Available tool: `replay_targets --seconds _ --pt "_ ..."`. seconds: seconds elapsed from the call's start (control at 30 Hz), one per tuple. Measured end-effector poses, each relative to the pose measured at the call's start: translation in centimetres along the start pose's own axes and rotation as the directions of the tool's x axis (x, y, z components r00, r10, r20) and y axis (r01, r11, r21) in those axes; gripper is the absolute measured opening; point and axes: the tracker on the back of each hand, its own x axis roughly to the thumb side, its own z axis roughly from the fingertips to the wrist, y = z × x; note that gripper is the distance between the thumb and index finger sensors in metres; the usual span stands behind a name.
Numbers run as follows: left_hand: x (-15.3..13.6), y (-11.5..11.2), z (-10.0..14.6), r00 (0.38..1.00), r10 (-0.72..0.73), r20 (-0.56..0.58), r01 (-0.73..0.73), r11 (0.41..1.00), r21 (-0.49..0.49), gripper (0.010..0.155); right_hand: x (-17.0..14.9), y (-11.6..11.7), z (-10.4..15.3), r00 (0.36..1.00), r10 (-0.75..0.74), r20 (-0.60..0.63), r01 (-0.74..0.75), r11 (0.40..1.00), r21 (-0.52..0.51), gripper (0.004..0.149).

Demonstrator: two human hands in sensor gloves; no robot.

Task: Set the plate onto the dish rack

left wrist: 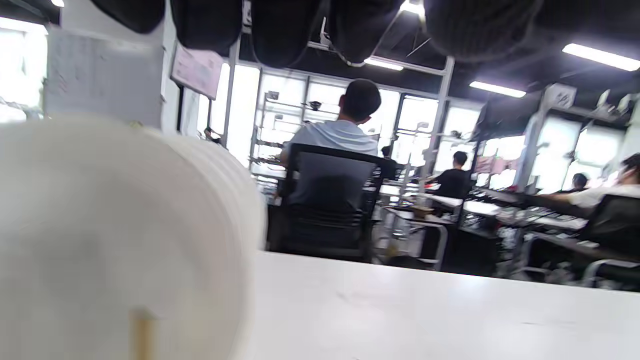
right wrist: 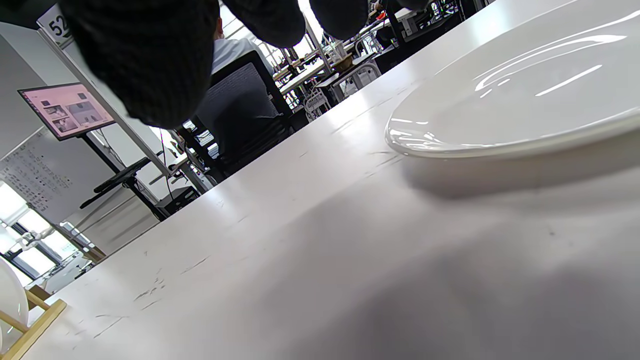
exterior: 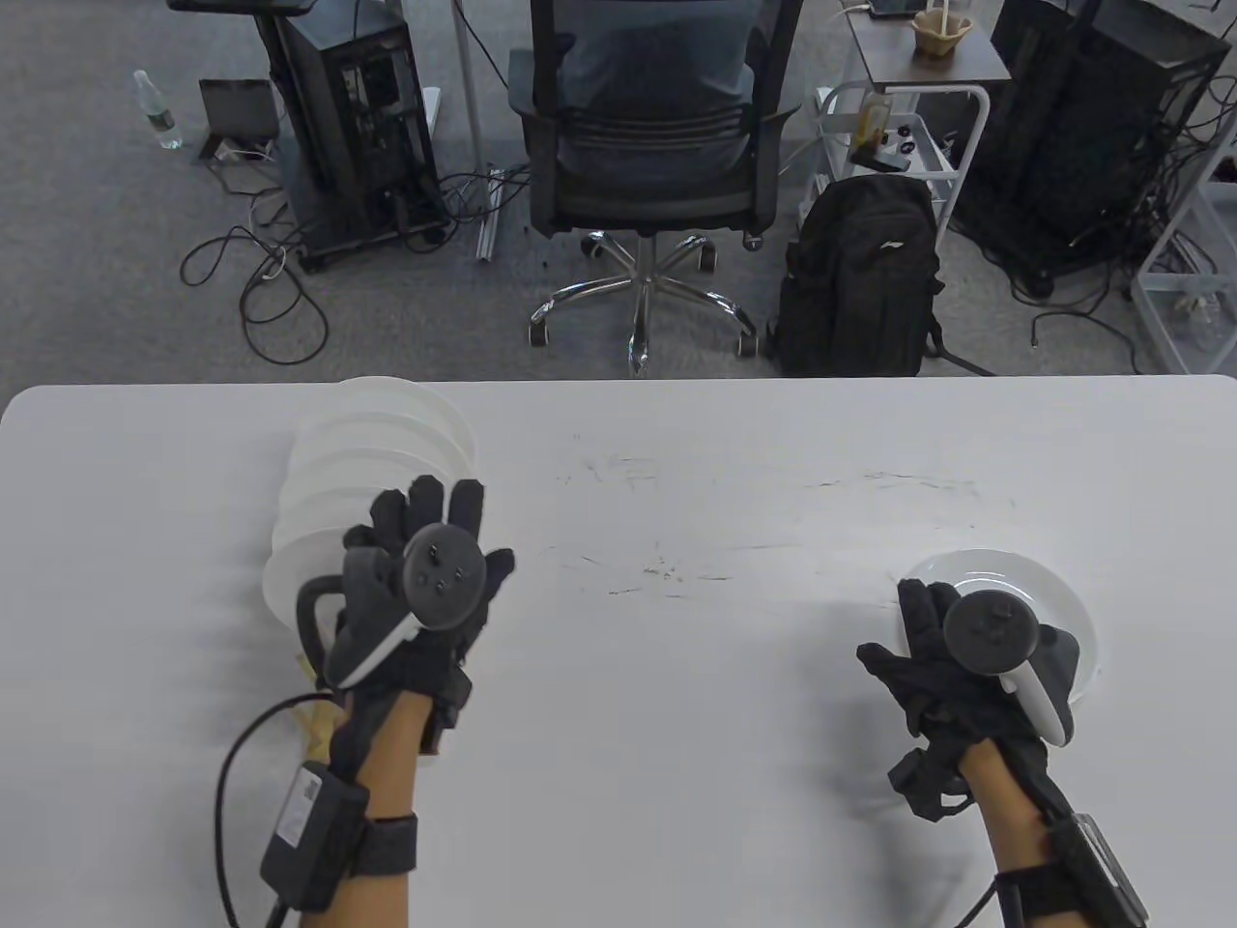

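A white plate [exterior: 1034, 580] lies flat on the table [exterior: 676, 677] at the right; the right wrist view shows it close up [right wrist: 525, 100]. My right hand [exterior: 918, 604] hovers at its left rim, fingers [right wrist: 145, 60] extended, holding nothing. Several white plates [exterior: 367, 454] stand on edge in a wooden dish rack [exterior: 314, 720] at the left; they fill the left of the left wrist view [left wrist: 100, 225], with a rack peg [left wrist: 142, 332] showing. My left hand [exterior: 425, 512] is spread open over the near end of the row, gripping nothing.
The table's far edge [exterior: 618, 379] runs across the view. An office chair [exterior: 643, 145] and a black backpack [exterior: 860, 280] stand on the floor beyond it. A cable [exterior: 232, 773] loops beside my left wrist. The rack's corner shows in the right wrist view [right wrist: 30, 310].
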Motion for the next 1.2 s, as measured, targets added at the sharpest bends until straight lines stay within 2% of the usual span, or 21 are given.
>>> replay_targets --seconds 0.13,0.23,0.3,0.37,0.47,0.53,0.6,0.7,0.73,0.77,0.83,0.93,0.97,1.0,1.07,1.2 --pt "2.3 -5.2 1.2 0.997 -0.004 0.081 0.005 1.0 -0.024 0.081 0.4 -0.5 0.3 0.999 -0.029 0.04 0.033 0.993 -0.115 0.076" --pt "2.2 -7.4 1.2 0.993 -0.052 0.106 0.057 0.998 -0.041 0.081 1.0 -2.6 0.8 0.997 -0.059 0.045 0.062 0.996 -0.069 0.081" --pt "1.9 -7.5 1.0 0.993 -0.028 0.115 0.038 0.996 -0.08 0.081 1.7 -4.9 0.9 0.995 -0.098 0.017 0.099 0.992 -0.077 0.082" --pt "1.6 -7.5 1.2 0.992 -0.011 0.126 0.017 0.999 -0.04 0.08 2.1 -7.1 0.5 0.995 -0.102 -0.02 0.1 0.991 -0.091 0.079" --pt "1.4 -7.8 1.3 0.992 0.007 0.13 0.002 0.998 -0.067 0.08 1.6 -9.3 -1.1 0.992 -0.004 -0.128 -0.007 0.996 -0.085 0.069" --pt "1.3 -8.0 1.3 0.991 0.019 0.135 -0.009 0.997 -0.075 0.08 -0.3 -9.0 -2.5 0.971 0.063 -0.229 -0.082 0.994 -0.077 0.063" --pt "1.2 -8.0 1.3 0.991 0.03 0.132 -0.019 0.996 -0.087 0.08 -3.1 -8.0 -3.7 0.906 0.157 -0.394 -0.183 0.983 -0.029 0.07" --pt "1.2 -8.1 1.2 0.99 0.044 0.133 -0.032 0.995 -0.092 0.079 -8.4 -5.7 -4.7 0.75 0.256 -0.609 -0.292 0.955 0.042 0.086" --pt "1.1 -8.2 1.3 0.99 0.048 0.133 -0.036 0.995 -0.095 0.079 -10.2 -5.0 -4.7 0.688 0.286 -0.667 -0.33 0.942 0.063 0.088" --pt "1.1 -8.2 1.3 0.99 0.053 0.132 -0.04 0.994 -0.098 0.079 -11.1 -4.6 -4.6 0.664 0.285 -0.692 -0.352 0.935 0.048 0.084" --pt "1.1 -8.1 1.3 0.989 0.066 0.135 -0.056 0.995 -0.078 0.078 -13.0 -3.9 -4.3 0.66 0.215 -0.72 -0.333 0.943 -0.024 0.083" --pt "1.0 -8.2 1.2 0.987 0.088 0.132 -0.078 0.994 -0.08 0.077 -14.1 -3.9 -4.1 0.622 0.198 -0.758 -0.348 0.937 -0.041 0.079" --pt "1.0 -8.3 1.1 0.988 0.085 0.132 -0.074 0.993 -0.089 0.077 -14.7 -4.0 -3.9 0.617 0.168 -0.769 -0.328 0.943 -0.057 0.074" --pt "1.0 -8.5 1.1 0.988 0.081 0.132 -0.068 0.993 -0.1 0.077 -15.3 -4.1 -3.8 0.64 0.082 -0.764 -0.25 0.962 -0.107 0.068" --pt "0.9 -8.7 1.1 0.988 0.085 0.129 -0.07 0.991 -0.114 0.077 -15.8 -4.2 -3.6 0.649 -0.01 -0.761 -0.185 0.968 -0.171 0.064" --pt "0.9 -8.8 0.9 0.987 0.102 0.122 -0.084 0.987 -0.139 0.077 -15.5 -5.2 -3.0 0.619 0.045 -0.784 -0.289 0.941 -0.174 0.057"
